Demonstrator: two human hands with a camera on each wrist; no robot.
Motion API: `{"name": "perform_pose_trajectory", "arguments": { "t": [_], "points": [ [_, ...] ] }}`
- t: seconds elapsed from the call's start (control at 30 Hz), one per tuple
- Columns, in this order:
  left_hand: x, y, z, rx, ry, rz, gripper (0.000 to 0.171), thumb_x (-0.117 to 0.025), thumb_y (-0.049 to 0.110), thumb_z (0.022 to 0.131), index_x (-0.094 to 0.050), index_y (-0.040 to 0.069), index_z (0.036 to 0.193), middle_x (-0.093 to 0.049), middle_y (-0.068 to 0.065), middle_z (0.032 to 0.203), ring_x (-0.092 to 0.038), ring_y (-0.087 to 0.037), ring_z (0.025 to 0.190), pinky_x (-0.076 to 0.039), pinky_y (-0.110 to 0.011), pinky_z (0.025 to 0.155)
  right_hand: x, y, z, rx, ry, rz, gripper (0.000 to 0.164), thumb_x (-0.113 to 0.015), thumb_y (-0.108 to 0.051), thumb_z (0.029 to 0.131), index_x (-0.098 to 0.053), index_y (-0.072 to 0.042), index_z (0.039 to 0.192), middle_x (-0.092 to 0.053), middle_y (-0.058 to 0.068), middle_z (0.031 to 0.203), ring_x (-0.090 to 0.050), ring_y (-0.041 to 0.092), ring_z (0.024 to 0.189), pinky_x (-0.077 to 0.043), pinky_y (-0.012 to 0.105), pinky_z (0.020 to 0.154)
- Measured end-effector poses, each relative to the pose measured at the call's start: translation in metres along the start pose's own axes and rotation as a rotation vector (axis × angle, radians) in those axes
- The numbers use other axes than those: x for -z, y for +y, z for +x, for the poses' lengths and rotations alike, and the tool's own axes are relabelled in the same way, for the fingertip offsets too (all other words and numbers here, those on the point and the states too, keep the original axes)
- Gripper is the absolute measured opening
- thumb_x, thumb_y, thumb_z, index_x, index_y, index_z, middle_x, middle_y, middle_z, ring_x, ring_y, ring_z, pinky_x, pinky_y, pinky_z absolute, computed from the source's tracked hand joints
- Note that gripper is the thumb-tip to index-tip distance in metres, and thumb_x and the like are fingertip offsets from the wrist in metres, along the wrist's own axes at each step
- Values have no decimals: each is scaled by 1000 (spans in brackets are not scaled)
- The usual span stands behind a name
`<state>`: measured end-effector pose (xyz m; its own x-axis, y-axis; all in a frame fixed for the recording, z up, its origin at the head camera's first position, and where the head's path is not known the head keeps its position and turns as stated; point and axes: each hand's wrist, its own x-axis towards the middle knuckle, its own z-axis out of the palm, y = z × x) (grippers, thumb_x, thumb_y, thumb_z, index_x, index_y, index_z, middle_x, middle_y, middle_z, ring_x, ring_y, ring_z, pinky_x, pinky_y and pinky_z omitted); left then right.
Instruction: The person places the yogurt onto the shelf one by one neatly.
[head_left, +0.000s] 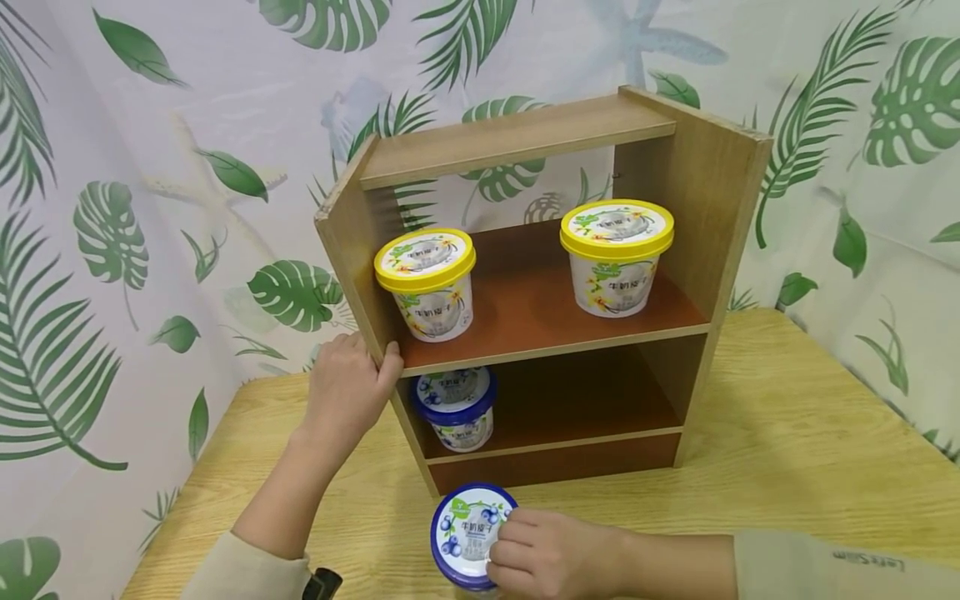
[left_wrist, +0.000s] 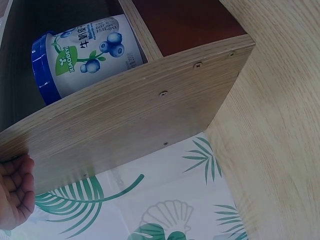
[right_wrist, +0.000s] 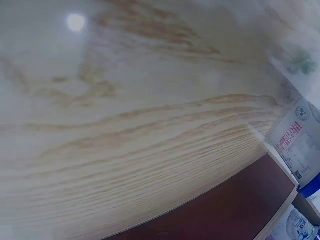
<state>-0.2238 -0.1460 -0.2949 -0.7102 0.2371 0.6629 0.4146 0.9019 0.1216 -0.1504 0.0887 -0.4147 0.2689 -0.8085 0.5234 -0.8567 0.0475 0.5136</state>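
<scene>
My left hand (head_left: 348,379) grips the left side panel of a small wooden shelf (head_left: 517,354), thumb on its front edge; in the left wrist view its curled fingers (left_wrist: 20,185) lie against the panel. In front of the shelf, my right hand (head_left: 551,554) holds a blue-lidded blueberry tub (head_left: 468,533) by its right side. That tub's white wall (right_wrist: 300,145) shows at the right of the right wrist view, where the hand is hidden. Another blueberry tub (head_left: 457,408) stands on the lower shelf at the left.
Two yellow-lidded tubs stand on the upper shelf, one at the left (head_left: 426,283) and one at the right (head_left: 617,258). The shelf rests on a wood-grain table (head_left: 810,450). A leaf-patterned backdrop (head_left: 225,125) rises behind.
</scene>
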Motion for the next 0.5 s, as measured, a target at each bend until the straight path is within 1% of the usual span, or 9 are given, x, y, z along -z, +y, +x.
{"name": "perform_pose_trajectory", "arguments": {
  "t": [0.1,0.2,0.33,0.5],
  "points": [
    [0,-1,0,-6,11,1,31,-50,22,88,-63,-4,76,-62,-16,64,-55,-33,60,-42,-42,56,2,1,-1,4,14,-7,22,-45,-20,98,-62,-11,88,-56,-6,81,-50,7,73,-43,17,69],
    [-1,-1,0,-11,17,0,31,-50,22,88,-62,-3,76,-62,-15,64,-55,-32,60,-42,-42,56,3,1,-3,0,3,1,21,-44,-16,98,-63,-10,89,-56,-5,81,-50,8,74,-44,18,70],
    [0,0,0,-14,18,-5,30,-49,22,88,-62,-2,75,-61,-15,63,-55,-31,59,-42,-42,55,3,-1,-8,-35,-7,43,23,-43,-16,99,-64,-9,91,-57,-3,84,-53,9,77,-46,20,73],
    [-1,0,0,-21,25,-2,31,-49,22,88,-63,-2,76,-62,-15,63,-55,-31,59,-42,-41,54,1,-2,-15,-80,37,46,24,-43,-12,98,-64,-7,89,-58,-1,85,-53,10,77,-46,19,73]
  ]
}}
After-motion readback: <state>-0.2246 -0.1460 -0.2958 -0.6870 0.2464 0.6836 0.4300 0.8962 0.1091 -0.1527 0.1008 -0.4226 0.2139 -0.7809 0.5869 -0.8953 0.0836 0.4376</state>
